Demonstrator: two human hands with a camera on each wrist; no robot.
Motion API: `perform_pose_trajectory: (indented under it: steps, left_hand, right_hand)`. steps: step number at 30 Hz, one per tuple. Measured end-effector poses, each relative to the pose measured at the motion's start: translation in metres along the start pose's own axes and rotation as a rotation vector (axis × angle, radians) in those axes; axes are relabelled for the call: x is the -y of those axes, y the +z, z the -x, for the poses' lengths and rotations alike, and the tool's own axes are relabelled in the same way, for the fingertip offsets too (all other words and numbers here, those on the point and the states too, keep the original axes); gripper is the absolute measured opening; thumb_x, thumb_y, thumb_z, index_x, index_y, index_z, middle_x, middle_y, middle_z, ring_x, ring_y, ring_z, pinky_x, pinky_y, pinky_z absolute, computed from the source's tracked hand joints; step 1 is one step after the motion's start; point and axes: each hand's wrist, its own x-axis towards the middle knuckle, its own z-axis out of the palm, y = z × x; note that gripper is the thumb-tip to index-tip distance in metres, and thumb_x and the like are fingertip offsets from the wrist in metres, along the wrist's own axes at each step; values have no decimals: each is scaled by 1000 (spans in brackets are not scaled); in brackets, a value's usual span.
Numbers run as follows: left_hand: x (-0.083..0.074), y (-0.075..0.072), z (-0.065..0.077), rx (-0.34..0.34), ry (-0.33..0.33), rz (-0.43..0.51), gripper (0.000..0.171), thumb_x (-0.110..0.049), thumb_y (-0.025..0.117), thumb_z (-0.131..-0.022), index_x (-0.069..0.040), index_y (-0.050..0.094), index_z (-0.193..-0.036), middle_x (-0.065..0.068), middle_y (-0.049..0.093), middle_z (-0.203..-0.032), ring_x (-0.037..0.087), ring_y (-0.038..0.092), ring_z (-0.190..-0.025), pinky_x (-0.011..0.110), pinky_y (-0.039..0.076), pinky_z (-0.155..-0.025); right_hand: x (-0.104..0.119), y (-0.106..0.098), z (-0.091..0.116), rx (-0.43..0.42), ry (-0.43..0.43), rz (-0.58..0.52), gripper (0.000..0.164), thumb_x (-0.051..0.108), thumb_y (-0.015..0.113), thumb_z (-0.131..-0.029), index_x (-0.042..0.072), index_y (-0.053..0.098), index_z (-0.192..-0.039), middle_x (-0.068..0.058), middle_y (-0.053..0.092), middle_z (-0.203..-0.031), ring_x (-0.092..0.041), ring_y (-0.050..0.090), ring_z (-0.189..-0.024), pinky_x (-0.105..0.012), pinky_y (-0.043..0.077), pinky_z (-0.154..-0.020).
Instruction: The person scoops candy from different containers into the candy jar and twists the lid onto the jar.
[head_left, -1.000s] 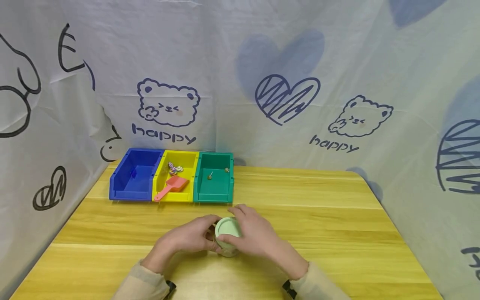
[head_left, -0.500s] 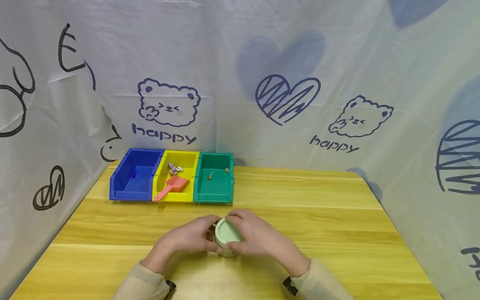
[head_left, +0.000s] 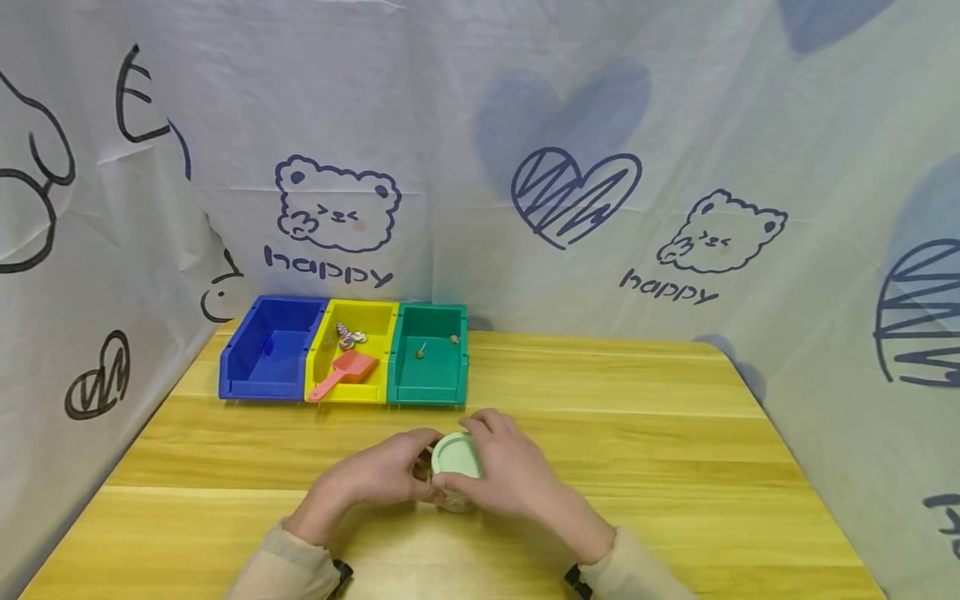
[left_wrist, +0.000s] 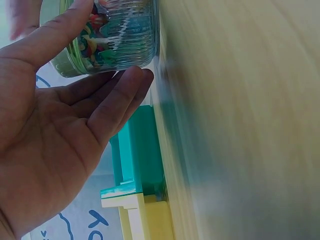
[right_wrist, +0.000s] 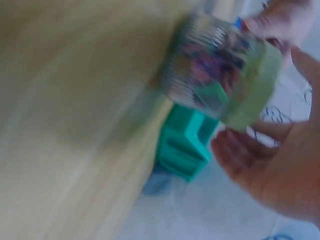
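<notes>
A ribbed clear jar (left_wrist: 125, 40) with a pale green lid (head_left: 456, 457) stands on the table in front of me. Small multicoloured pieces fill part of it; their kind is too blurred to tell. My left hand (head_left: 386, 471) holds the jar's side, thumb in front and fingers behind. Over the lid from the right comes my right hand (head_left: 513, 467), its thumb at the front-left edge and its fingers at the far edge. In the right wrist view the lid (right_wrist: 257, 85) lies between that thumb and the curled fingers.
Joined bins stand at the back left: blue (head_left: 262, 390), yellow (head_left: 367, 310) and green (head_left: 427, 396). A pink scoop (head_left: 352, 367) and swirled little pieces (head_left: 347, 337) lie in the yellow one. The green bin holds small items (head_left: 420, 353). A printed cloth (head_left: 465, 233) hangs behind the wooden table (head_left: 637, 433).
My right hand has twisted on the lid: its fingers drew toward me half a second ago, and now reach farther back again. The left hand and jar have stayed in place.
</notes>
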Motion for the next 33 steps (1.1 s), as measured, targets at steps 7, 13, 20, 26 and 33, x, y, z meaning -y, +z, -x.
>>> perform_pose_trajectory:
  steps: [7, 13, 20, 26, 33]
  left_hand:
    - [1, -1, 1, 0, -4, -5, 70, -20, 88, -85, 1, 53, -141, 7, 65, -125, 24, 63, -111, 42, 57, -95]
    - [1, -1, 1, 3, -6, -8, 70, -20, 88, -85, 1, 53, -142, 7, 65, -126, 23, 63, -110, 41, 57, -94]
    - [1, 0, 0, -1, -3, -11, 65, -20, 88, -85, -2, 55, -138, 5, 65, -122, 22, 62, -107, 41, 57, -92]
    - [0, 0, 0, -2, -10, 3, 62, -21, 88, -85, -2, 56, -136, 5, 66, -119, 22, 64, -107, 39, 57, -93]
    - [1, 0, 0, 0, -6, -5, 64, -20, 88, -85, -2, 55, -137, 5, 65, -120, 21, 63, -107, 40, 57, -92]
  right_hand:
    - [-8, -22, 1, 200, -207, -96, 71, 27, 74, -95, 2, 46, -155, -13, 41, -162, -30, 43, -146, -44, 45, -113]
    - [-6, -22, 2, 219, -204, -16, 70, 29, 73, -97, 2, 45, -155, -13, 44, -159, -29, 43, -146, -42, 41, -117]
    - [1, -8, 1, 29, -98, 33, 73, 49, 82, -87, 0, 61, -137, -14, 61, -132, -25, 60, -114, -37, 57, -92]
    - [7, 6, 1, -63, 78, 73, 82, 72, 75, -81, 4, 66, -125, -6, 58, -110, -15, 54, -84, -29, 53, -65]
    - [0, -3, 1, 26, 8, -28, 79, 63, 72, -89, 8, 56, -144, -9, 56, -138, -22, 61, -111, -37, 58, -81]
